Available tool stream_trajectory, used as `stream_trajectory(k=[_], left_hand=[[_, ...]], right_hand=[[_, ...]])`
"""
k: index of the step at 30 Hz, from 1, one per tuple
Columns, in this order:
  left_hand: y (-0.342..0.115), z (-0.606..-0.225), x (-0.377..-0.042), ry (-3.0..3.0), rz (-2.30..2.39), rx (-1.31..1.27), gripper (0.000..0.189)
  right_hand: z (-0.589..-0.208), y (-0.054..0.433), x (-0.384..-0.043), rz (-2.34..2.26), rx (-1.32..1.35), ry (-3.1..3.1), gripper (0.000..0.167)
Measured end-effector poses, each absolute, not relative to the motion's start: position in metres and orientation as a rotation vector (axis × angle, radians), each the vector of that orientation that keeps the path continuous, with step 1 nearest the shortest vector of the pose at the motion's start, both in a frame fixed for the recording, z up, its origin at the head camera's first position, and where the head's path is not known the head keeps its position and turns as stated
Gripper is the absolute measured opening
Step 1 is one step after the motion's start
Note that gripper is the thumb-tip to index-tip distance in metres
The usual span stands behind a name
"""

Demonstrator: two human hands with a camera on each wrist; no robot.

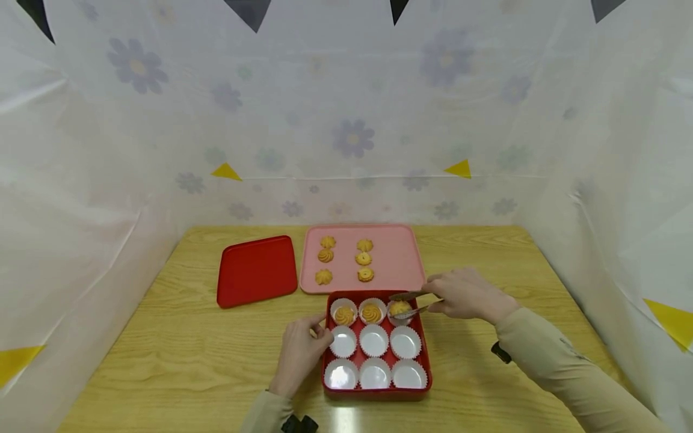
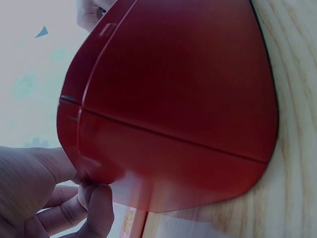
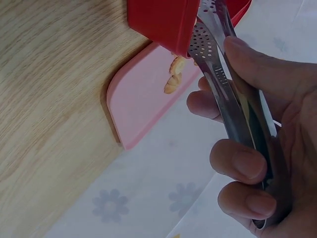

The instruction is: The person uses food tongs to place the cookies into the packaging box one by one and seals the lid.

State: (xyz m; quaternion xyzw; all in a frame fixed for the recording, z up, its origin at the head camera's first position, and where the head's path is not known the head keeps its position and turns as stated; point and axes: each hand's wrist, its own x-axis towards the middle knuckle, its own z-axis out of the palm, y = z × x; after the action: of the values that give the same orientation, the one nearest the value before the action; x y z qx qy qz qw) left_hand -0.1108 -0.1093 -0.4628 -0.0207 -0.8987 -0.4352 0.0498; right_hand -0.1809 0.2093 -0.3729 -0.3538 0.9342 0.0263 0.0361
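Observation:
A red box (image 1: 361,349) holds rows of white paper cups (image 1: 373,340). Swirled cookies (image 1: 371,313) sit in the left and middle cups of its far row. My left hand (image 1: 299,353) pinches the rim at the box's left side, thumb and fingertip meeting there in the left wrist view. Metal tongs (image 3: 218,79) with perforated tips are gripped in my right hand (image 1: 468,296). Their tips are on either side of a cookie (image 1: 400,307) at the far right cup; in the right wrist view the box wall partly hides them.
Behind the box lies a pink tray (image 1: 400,258) with two columns of cookies (image 1: 365,258). A red lid (image 1: 257,270) rests to its left on the wooden table (image 1: 233,355). White flowered sheeting (image 1: 352,90) encloses the back and sides.

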Motion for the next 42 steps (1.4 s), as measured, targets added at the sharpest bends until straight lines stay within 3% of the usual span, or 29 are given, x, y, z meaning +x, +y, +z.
stream_trajectory(k=[26, 34, 42], left_hand=[[-0.109, -0.462, -0.11, -2.737, -1.315, -0.059, 0.04], [-0.108, -0.462, -0.11, -2.74, -1.307, -0.056, 0.039], [-0.108, -0.462, -0.11, -2.743, -1.304, -0.056, 0.04]], right_hand=[[-0.375, 0.228, -0.188, -0.363, -1.022, 2.707, 0.032], [-0.389, 0.239, -0.198, -0.742, -0.816, 2.593, 0.045], [-0.4, 0.231, -0.209, -0.854, -0.69, 2.66, 0.046]])
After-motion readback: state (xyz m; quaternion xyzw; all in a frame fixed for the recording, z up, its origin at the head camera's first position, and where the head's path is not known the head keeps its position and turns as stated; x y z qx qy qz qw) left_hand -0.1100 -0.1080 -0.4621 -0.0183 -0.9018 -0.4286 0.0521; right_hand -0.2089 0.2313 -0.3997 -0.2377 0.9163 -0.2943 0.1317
